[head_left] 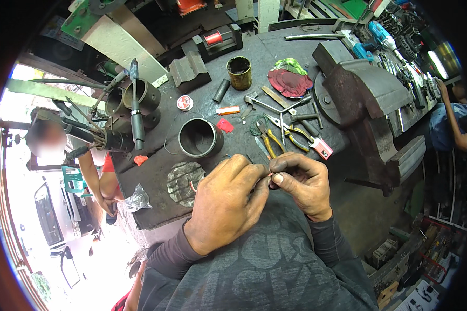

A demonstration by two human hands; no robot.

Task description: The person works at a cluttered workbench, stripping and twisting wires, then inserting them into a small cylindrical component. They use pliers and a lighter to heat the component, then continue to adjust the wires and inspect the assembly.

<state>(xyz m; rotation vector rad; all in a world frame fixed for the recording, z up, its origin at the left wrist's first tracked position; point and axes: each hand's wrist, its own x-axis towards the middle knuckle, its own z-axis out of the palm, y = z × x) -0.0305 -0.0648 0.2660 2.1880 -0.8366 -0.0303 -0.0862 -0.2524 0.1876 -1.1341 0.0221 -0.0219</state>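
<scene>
My left hand (228, 199) and my right hand (308, 186) meet at the fingertips above the bench's near edge. Both are closed in a pinch on a thin, copper-coloured wire end (270, 174), mostly covered by the fingers. Just beyond them lie pliers with yellow handles (267, 141) and a second yellow-handled pair (291, 133). A pink-and-white packet (320, 148) is beside the second pair. Left of these stands an open dark metal cylinder (213, 142). A round, dark, mottled pad (179, 181) lies beside my left hand.
A large bench vise (358, 96) fills the right side. Farther back are a grimy tin (239, 78), a T-handled wrench (282, 111) and a red-and-green cloth bundle (290, 82). Upright metal cylinders (148, 98) stand left. Another person (96, 173) is beyond the left edge, one more (451, 122) at right.
</scene>
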